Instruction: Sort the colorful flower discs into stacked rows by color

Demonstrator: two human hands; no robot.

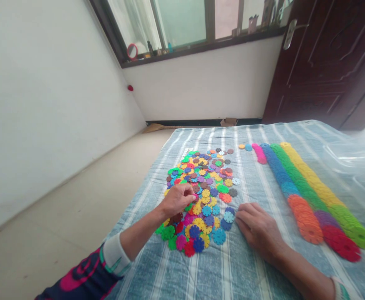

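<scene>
A loose pile of notched plastic discs [205, 210] in many colours lies spread on the striped cloth [147, 246]. My left hand [177, 200] reaches over the pile's left side, thumb and forefinger pinched on a pink disc [196, 197] that is partly hidden by the fingers. Just right of the pile, my right hand [259, 229] rests low on the cloth with its fingers bent and held together. Its fingertips are close to a few blue discs [227, 216]. The underside of this hand is hidden, so anything in it cannot be made out.
To the right, overlapping discs form colour-sorted rows: yellow [313, 175], green [298, 179], blue [274, 164] and a short pink row [259, 153]. Orange discs [304, 218] and red discs [341, 243] lie at the near ends. A clear plastic container [354, 156] stands at the right edge.
</scene>
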